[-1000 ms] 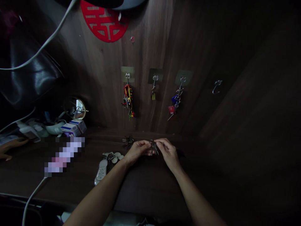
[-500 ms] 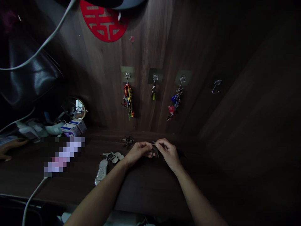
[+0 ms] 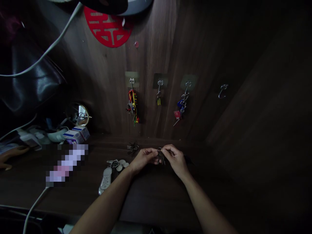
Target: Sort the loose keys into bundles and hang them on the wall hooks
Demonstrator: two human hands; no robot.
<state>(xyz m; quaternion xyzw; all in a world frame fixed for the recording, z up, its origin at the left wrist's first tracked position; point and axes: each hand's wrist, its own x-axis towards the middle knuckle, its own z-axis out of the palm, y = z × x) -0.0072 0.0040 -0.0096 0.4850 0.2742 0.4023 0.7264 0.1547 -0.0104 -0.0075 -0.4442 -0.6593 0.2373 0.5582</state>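
Observation:
Both hands pinch one bunch of keys point(image 3: 161, 158) above the dark shelf. My left hand point(image 3: 144, 159) is closed on the left side of the bunch, thumb and fingers together. At the ring on top, my right hand point(image 3: 173, 159) grips with thumb and forefinger, and the keys dangle between the hands. Just left of them a second small key bunch point(image 3: 133, 147) lies by the wall. Nearer, partly behind my left forearm, are keys with round tags point(image 3: 119, 164) and a pale remote fob point(image 3: 106, 178).
On the wall hang colourful corded keys point(image 3: 133, 105), a yellow-tagged key point(image 3: 159, 100) and keys with blue and red tags point(image 3: 180, 107). A bare hook point(image 3: 222, 91) is at right. Left stand small boxes point(image 3: 76, 134), a round mirror point(image 3: 83, 115) and a white cable point(image 3: 34, 204).
The view has tilted slightly, so the wall things sit a little lower. Both hands stay on the key bunch with hardly any movement.

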